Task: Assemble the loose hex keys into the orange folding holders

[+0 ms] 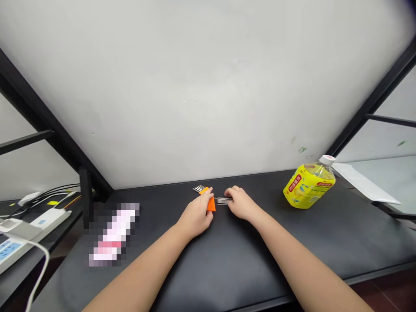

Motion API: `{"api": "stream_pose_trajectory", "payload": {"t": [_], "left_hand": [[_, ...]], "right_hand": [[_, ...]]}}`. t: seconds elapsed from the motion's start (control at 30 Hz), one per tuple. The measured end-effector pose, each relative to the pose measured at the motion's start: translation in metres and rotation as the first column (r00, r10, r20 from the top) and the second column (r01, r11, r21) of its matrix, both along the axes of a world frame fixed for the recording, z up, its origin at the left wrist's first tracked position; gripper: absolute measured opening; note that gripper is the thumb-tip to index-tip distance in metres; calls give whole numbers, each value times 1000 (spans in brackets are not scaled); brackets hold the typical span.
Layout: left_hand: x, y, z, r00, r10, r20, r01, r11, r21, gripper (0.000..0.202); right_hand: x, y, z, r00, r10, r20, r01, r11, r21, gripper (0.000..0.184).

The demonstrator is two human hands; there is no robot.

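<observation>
My left hand (197, 215) is closed around an orange holder (211, 203), with the thumb on its near side. Several thin metal rods that look like hex keys (199, 188) stick out past the holder's far left end. Just right of the holder lies a small bundle of thin metal hex keys (224, 200), one with a bent end towards the orange piece. My right hand (241, 203) has its fingers curled over the right end of this bundle. The fingertips partly hide the rods there.
A large yellow-labelled drink bottle (308, 184) with a white cap stands at the right on the black table (208, 268). A blurred pinkish-white item (115, 234) lies at the left. Beyond it are a power strip (42, 227) and cables. Behind is a white wall (208, 86).
</observation>
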State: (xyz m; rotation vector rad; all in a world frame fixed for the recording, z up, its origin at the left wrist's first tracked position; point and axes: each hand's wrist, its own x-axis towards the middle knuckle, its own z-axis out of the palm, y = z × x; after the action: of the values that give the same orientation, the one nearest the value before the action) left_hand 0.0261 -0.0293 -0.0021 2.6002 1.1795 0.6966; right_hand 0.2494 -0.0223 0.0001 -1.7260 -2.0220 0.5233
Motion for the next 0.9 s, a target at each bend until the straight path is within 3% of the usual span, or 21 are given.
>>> {"api": "stream_pose_trajectory", "payload": {"t": [0.1, 0.23, 0.4, 0.53, 0.63, 0.77, 0.9], "left_hand": [[-1, 1, 0, 1000, -23, 0, 23, 1000, 0, 59], [-1, 1, 1, 999, -44, 5, 44, 999, -3, 59], [1, -1, 3, 997, -71, -10, 71, 997, 23, 55], [0, 2, 1, 998, -56, -20, 57, 996, 66, 57], [-2, 6, 0, 1000, -4, -22, 7, 994, 108, 58], [-3, 8, 2, 999, 35, -11, -33, 993, 109, 56], [-2, 7, 4, 999, 41, -10, -39, 994, 98, 53]], "right_hand": [[-1, 0, 3, 983, -10, -186, 23, 997, 72, 25], [-8, -2, 3, 841, 86, -534, -129, 991, -43, 16], [-19, -6, -1, 739, 69, -670, -193, 975, -113, 12], [-15, -4, 0, 788, -50, -613, -71, 983, -172, 8], [-8, -4, 4, 809, -100, -579, -30, 977, -211, 17], [-3, -10, 13, 900, -40, -433, -83, 961, -263, 21], [-2, -15, 20, 986, 60, -156, -86, 982, -170, 12]]}}
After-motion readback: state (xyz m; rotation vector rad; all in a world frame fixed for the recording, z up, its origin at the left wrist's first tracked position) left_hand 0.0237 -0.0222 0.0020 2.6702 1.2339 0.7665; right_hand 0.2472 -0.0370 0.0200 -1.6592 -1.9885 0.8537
